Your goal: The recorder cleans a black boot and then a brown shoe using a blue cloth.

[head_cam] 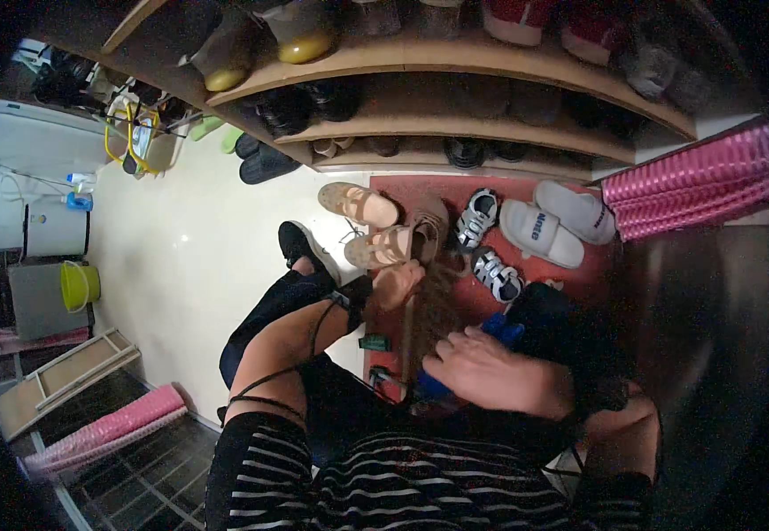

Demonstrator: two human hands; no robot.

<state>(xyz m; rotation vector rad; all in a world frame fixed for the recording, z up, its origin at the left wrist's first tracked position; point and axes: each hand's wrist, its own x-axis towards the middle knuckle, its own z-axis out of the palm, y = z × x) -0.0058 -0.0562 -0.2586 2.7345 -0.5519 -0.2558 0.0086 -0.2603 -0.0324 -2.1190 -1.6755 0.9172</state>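
My left hand (pixel 397 285) has its curled fingers at the lower edge of a brown lace-up shoe (pixel 432 216) and appears to pinch it. My right hand (pixel 477 365) is lower and to the right, fingers bent, over a blue item (pixel 504 328) whose kind I cannot make out. The hand hides part of it, so its grip is unclear. Between the hands lies a blurred brown shape. Beige clogs (pixel 361 204) lie beside the brown shoe. To its right, on the red mat (pixel 391 189), are grey-and-white sandals (pixel 477 216) and white slides (pixel 537 232).
A wooden shoe rack (pixel 451 60) with several shoes stands ahead. Black slippers (pixel 268 162) lie by its left end. A small green object (pixel 375 342) is near my knees. Pink rolled material (pixel 693 182) is at right; a lime bucket (pixel 80 287) and wooden frame (pixel 69 381) are at left.
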